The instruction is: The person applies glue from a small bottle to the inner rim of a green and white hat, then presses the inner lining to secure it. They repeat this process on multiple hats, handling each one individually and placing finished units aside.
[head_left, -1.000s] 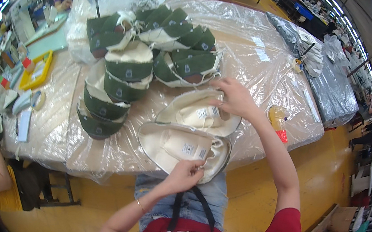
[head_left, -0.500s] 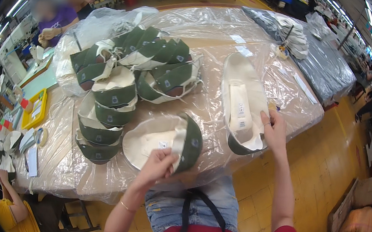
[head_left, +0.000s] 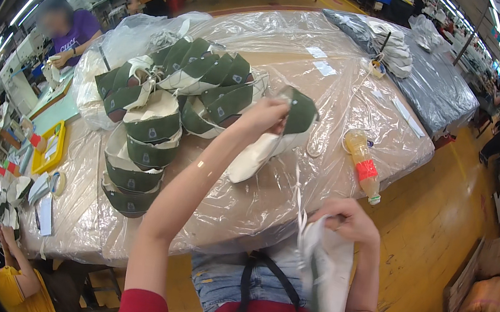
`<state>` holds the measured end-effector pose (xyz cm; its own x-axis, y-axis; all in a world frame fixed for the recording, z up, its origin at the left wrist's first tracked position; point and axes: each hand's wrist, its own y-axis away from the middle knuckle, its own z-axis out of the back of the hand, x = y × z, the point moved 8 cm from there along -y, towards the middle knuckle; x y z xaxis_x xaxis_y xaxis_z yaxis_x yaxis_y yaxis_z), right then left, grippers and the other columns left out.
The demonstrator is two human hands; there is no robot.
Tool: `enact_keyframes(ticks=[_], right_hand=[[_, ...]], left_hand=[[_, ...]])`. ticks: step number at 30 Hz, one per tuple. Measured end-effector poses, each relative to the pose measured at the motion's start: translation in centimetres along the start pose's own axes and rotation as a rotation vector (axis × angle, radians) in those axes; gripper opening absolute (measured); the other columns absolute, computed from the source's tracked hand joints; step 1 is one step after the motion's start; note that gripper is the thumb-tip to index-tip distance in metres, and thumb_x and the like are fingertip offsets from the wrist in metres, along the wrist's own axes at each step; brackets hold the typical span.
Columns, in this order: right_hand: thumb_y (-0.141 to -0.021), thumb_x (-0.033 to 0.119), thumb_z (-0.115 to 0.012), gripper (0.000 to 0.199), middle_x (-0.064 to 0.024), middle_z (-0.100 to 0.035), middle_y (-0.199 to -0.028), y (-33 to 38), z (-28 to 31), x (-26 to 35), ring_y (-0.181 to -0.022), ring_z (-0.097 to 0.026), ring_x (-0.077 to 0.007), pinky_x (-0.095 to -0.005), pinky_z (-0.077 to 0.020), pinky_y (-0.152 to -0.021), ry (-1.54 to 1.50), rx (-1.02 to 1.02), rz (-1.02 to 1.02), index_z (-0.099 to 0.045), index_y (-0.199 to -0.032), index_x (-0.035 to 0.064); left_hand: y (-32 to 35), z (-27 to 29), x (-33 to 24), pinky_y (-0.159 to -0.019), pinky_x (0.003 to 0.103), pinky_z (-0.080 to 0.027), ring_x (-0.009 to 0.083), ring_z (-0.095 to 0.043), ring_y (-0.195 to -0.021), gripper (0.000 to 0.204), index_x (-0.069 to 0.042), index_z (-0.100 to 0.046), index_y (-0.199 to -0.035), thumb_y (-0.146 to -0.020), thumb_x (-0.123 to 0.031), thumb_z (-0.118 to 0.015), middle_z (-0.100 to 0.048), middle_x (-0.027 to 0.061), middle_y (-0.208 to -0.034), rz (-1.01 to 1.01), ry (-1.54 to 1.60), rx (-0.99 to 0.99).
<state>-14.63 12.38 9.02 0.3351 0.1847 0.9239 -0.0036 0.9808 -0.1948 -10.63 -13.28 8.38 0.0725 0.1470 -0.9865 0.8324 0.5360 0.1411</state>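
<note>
My left hand [head_left: 270, 116] reaches out over the table, closed on the edge of a shoe upper [head_left: 301, 115]. Its green end points up, and its cream part hangs down toward the plastic. Close to my body, my right hand [head_left: 349, 219] grips a second shoe upper [head_left: 333, 271], cream and green, hanging in front of my shirt and smeared by motion. A thin white string [head_left: 298, 178] runs between the two uppers. To the left stand nested stacks of green and cream shoe uppers [head_left: 149, 152], with more uppers [head_left: 201, 74] bunched behind them.
Clear plastic covers the table [head_left: 256, 204]. A bottle [head_left: 362, 164] with a red band lies near its right edge. At left is a yellow tray [head_left: 47, 158]; at far right, a grey-covered table [head_left: 423, 84] holds white pieces. Co-workers are at the left and the back.
My left hand has lifted its upper away from me. My right hand has pulled the other upper off the table toward my body, uncovering the bottle. A person in orange has appeared at the back.
</note>
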Motion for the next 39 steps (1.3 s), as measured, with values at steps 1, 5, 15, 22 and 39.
enact_keyframes(ticks=[1, 5, 15, 22, 39], right_hand=[[-0.092, 0.028, -0.063, 0.023, -0.0049, -0.068, -0.084, -0.7, -1.1, 0.6, -0.081, -0.065, -0.0197, -0.0302, -0.0510, -0.072, 0.283, 0.131, 0.042, -0.070, -0.108, 0.0123], [-0.089, 0.021, -0.061, 0.015, -0.0129, -0.068, -0.086, -3.9, -3.7, -0.3, -0.084, -0.066, -0.0307, -0.0400, -0.0514, -0.076, 0.692, 0.083, -0.136, -0.070, -0.096, 0.0111], [-0.096, 0.029, -0.056, 0.028, -0.0215, -0.066, -0.081, -10.2, -3.8, -6.0, -0.082, -0.064, -0.0396, -0.0447, -0.0502, -0.075, 0.510, -0.085, -0.212, -0.068, -0.097, 0.0036], [-0.095, 0.022, -0.061, 0.026, -0.0134, -0.066, -0.101, -7.4, -2.3, -2.5, -0.090, -0.065, -0.0265, -0.0339, -0.0513, -0.077, 0.108, -0.405, -0.147, -0.068, -0.112, 0.0035], [-0.069, 0.038, -0.084, 0.042, -0.0047, -0.055, -0.086, -2.7, -7.4, 0.3, -0.070, -0.057, -0.0225, -0.0330, -0.0484, -0.057, 0.808, 0.367, 0.249, -0.054, -0.081, 0.0103]], left_hand=[[-1.7, -0.8, 0.2, -0.052, 0.025, -0.046, 0.0104, -0.052, -0.054, 0.016, -0.002, -0.060, -0.086, -0.093, -0.015, -0.053, -0.056, 0.0007, -0.070, 0.064, -0.014, 0.014], [-6.4, -6.3, 0.3, -0.058, 0.027, -0.056, 0.0142, -0.068, -0.067, 0.018, 0.000, -0.066, -0.085, -0.087, -0.015, -0.056, -0.067, 0.0070, -0.074, 0.119, -0.342, 0.066], [9.6, -4.1, -4.6, -0.078, 0.036, -0.051, 0.0257, -0.067, -0.084, 0.029, 0.002, -0.067, -0.103, -0.093, -0.025, -0.064, -0.070, 0.0154, -0.086, -0.549, -0.737, -0.080], [15.3, -1.8, 6.7, -0.065, 0.036, -0.050, 0.0254, -0.065, -0.068, 0.032, 0.006, -0.066, -0.089, -0.092, -0.026, -0.064, -0.065, 0.0186, -0.074, 0.013, -0.429, -0.076], [13.9, -1.7, 9.2, -0.074, 0.042, -0.050, 0.0362, -0.066, -0.078, 0.020, 0.007, -0.068, -0.089, -0.086, -0.013, -0.066, -0.067, 0.0236, -0.081, -0.060, -0.380, 0.161]])
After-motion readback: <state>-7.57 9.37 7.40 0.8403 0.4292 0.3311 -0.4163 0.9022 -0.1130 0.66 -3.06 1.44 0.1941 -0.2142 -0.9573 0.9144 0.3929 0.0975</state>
